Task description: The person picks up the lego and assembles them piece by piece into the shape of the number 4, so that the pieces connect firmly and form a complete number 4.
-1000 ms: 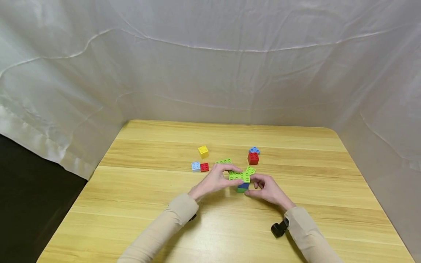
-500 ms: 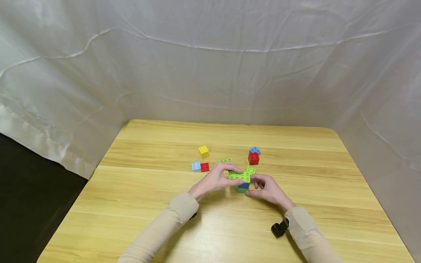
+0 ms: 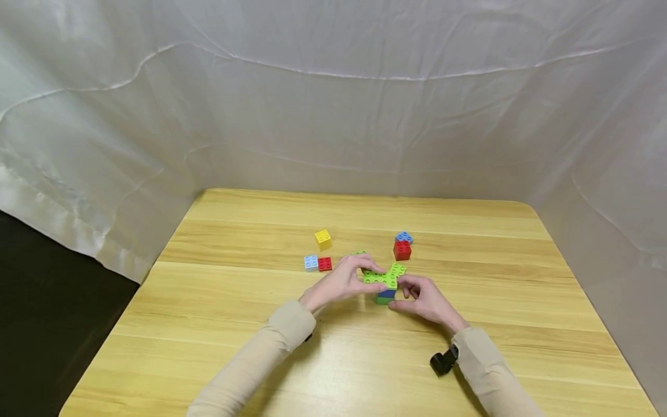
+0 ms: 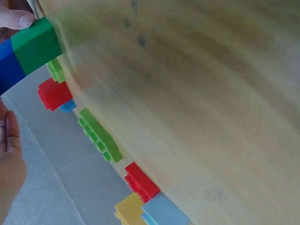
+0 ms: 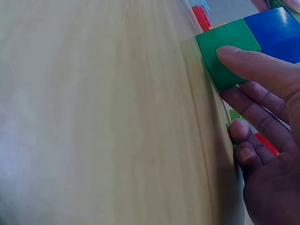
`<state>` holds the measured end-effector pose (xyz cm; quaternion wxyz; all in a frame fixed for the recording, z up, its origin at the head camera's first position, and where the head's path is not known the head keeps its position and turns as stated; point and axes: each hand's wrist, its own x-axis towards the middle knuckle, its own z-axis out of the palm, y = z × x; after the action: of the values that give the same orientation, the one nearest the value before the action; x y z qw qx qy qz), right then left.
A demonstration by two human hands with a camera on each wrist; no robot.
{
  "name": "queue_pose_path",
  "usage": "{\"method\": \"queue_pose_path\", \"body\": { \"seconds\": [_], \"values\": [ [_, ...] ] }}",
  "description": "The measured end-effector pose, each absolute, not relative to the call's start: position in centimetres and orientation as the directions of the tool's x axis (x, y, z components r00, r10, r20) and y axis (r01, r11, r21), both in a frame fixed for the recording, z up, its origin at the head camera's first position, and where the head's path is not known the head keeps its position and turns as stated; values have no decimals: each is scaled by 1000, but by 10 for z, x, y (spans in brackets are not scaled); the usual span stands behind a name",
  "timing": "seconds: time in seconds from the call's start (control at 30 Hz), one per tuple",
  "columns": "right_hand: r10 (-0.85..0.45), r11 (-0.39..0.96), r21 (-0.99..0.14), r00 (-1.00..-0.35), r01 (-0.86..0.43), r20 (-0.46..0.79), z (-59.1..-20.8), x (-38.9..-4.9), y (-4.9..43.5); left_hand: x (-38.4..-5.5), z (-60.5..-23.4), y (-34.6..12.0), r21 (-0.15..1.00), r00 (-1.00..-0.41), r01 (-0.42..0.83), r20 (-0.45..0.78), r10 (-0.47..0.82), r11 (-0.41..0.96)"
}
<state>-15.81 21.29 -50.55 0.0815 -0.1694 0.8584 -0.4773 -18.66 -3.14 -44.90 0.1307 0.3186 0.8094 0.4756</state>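
The top lime plate (image 3: 376, 279) is pinched between thumb and fingers by the left grip (image 3: 341, 282), while the green brick (image 4: 36, 44) at the foot of the stack is held at its sides by the right grip (image 3: 426, 301); the blue brick (image 5: 277, 33) is sandwiched between. If the plate is pressed at its overhang toward nine o'clock, the stack could be tipped that way — the load would be carried off-centre. Should the right grip be loosened under such a push, the base could be twisted or slid across the surface (image 3: 365, 370). Whether the studs are fully seated cannot be told. The small lime piece (image 3: 398, 270), just beside the stack at one o'clock, could be nudged by the right fingers; the spare lime plate (image 3: 358, 253) at eleven, partly hidden, could be knocked by the left knuckles.

Smooth, glossy plastic is suggested by the sharp highlights; boxy sides and round studs are shown. The surface is finished in pale, streaked wood grain — little friction may be offered by it.
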Motion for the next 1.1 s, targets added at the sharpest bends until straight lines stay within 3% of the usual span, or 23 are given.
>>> {"method": "queue_pose_path", "body": {
  "seconds": [0.4, 1.1],
  "values": [
    [-359, 487, -849, -933, -203, 18, -504, -157, 212, -186, -443, -32, 798, -765, 412, 40, 642, 441],
    [-364, 501, -843, -932, -198, 2, -504, -157, 212, -186, -447, -32, 825, -756, 428, 103, 646, 370]
  ]
}}
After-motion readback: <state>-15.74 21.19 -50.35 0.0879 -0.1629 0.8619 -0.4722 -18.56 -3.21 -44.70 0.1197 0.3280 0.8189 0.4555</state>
